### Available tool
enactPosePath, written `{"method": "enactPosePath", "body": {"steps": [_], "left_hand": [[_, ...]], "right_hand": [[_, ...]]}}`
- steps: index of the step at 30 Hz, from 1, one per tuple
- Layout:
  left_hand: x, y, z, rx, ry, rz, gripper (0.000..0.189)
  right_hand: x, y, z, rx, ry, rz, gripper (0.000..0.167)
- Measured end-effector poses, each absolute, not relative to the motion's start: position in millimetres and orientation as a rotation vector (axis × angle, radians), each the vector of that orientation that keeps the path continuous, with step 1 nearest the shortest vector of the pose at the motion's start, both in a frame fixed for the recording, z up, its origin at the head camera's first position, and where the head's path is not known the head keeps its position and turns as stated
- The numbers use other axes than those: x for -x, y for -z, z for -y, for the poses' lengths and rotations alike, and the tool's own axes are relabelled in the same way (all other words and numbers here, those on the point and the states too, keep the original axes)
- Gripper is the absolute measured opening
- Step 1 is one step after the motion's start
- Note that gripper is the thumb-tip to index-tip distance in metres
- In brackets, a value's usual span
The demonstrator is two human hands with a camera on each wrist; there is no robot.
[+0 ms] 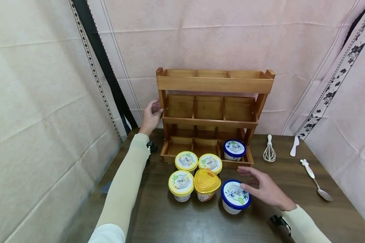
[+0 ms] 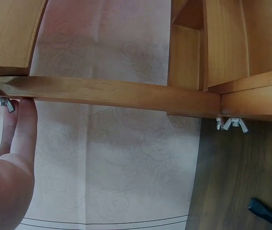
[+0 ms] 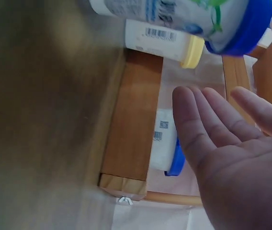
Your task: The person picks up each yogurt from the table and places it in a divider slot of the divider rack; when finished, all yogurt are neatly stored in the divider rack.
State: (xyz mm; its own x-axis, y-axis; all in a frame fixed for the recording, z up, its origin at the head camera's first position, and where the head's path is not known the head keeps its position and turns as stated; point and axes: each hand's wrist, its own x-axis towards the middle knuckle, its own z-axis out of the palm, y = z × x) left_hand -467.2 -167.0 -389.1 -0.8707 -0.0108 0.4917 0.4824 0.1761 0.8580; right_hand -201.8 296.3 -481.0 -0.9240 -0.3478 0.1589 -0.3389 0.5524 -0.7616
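My left hand (image 1: 153, 114) grips the left side post of a three-tier wooden rack (image 1: 210, 119). In the left wrist view, its fingers (image 2: 23, 127) reach up behind the post beside a wing nut (image 2: 2, 104). My right hand (image 1: 266, 187) is spread with straight fingers beside a blue-lidded tub (image 1: 235, 195) on the table; its thumb overlaps the lid in the head view. The right wrist view shows the palm (image 3: 251, 177) facing that tub (image 3: 184, 17). Another blue-lidded tub (image 1: 234, 150) sits in the bottom tier's right compartment.
Three tubs with flat yellow lids (image 1: 181, 183) and one with a domed, heart-shaped yellow lid (image 1: 207, 182) stand before the rack. To the right lie a whisk (image 1: 269, 150), a white-handled spreader (image 1: 295, 146) and a spoon (image 1: 316, 180). Pale cloth (image 1: 219, 44) hangs behind the table.
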Motion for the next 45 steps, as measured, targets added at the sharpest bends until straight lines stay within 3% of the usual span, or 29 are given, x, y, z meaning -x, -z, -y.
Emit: {"method": "enactPosePath", "body": {"steps": [22,45], "left_hand": [[466,392,168,0.458,1.727,2.076,0.044],[469,391,169,0.463,1.704,2.092,0.044]], "right_hand": [[183,504,-303,0.819,1.389,-2.501,0.090],[215,473,-306,0.845,1.231,-2.815,0.086]]}}
